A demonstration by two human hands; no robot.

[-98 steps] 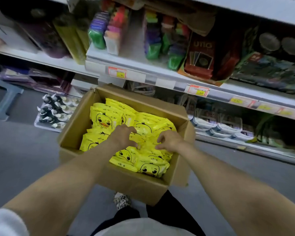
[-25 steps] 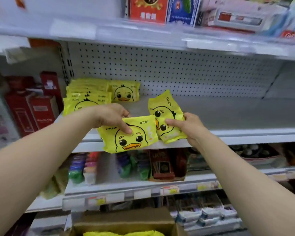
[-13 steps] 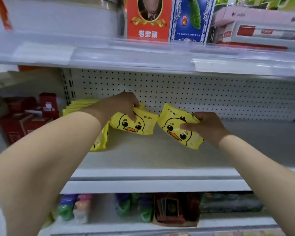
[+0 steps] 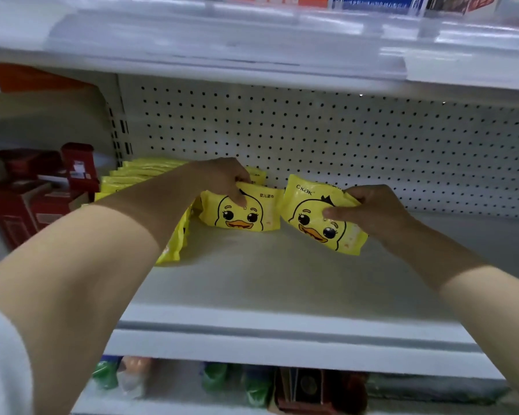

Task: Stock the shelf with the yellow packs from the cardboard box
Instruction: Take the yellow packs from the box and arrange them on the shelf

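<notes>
My left hand (image 4: 225,178) grips the top edge of a yellow duck-face pack (image 4: 240,212), which stands upright on the white shelf (image 4: 252,274) near the pegboard back. Just behind it stands another yellow pack (image 4: 258,175). A row of several yellow packs (image 4: 150,175) stands on edge further left, partly hidden by my left forearm. My right hand (image 4: 369,209) holds a second yellow duck pack (image 4: 315,220), tilted, its lower edge close to the shelf a little right of the first. The cardboard box is out of view.
Red boxes (image 4: 42,193) stand on the neighbouring shelf section at the left. The upper shelf (image 4: 252,55) overhangs closely above my hands. A lower shelf holds green bottles (image 4: 216,378) and a card box (image 4: 309,384). To the right of my hands lies bare shelf surface.
Both hands have moved deeper into the shelf with their packs. The left pack now stands on the shelf surface; the right pack has come lower and nearer to it.
</notes>
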